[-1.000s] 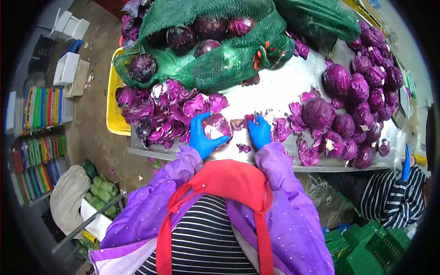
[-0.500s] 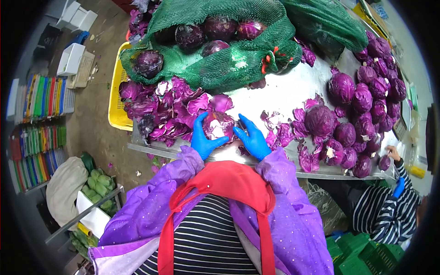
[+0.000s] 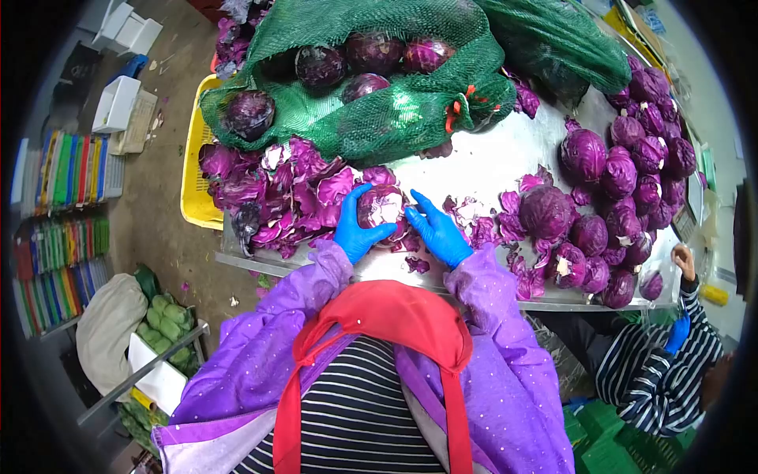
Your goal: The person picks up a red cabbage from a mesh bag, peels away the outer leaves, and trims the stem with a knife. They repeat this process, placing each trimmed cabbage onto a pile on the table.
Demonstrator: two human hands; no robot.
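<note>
Between my two blue-gloved hands is a red cabbage (image 3: 382, 207), its pale cut stem end facing up, close over the metal table (image 3: 482, 166). My left hand (image 3: 357, 227) curves round its left side, thumb across the lower front. On the right side, my right hand (image 3: 440, 234) has its thumb and fingertips at the cabbage's edge. Loose purple leaves (image 3: 296, 193) are heaped to the left of my left hand. More torn leaves (image 3: 482, 225) lie to the right of my right hand, and a small leaf scrap (image 3: 417, 265) sits just below the cabbage.
A green mesh sack (image 3: 339, 118) with several red cabbages lies across the back, beside a yellow crate (image 3: 200, 193). Many trimmed cabbages (image 3: 584, 155) are piled on the right. A co-worker in a striped top (image 3: 655, 379) is at the lower right, near green crates (image 3: 624, 442).
The cabbage between my hands has turned and looks smoother and rounder, with a loose leaf piece now below it. The co-worker's bare hand has shifted slightly, away from the small cabbage.
</note>
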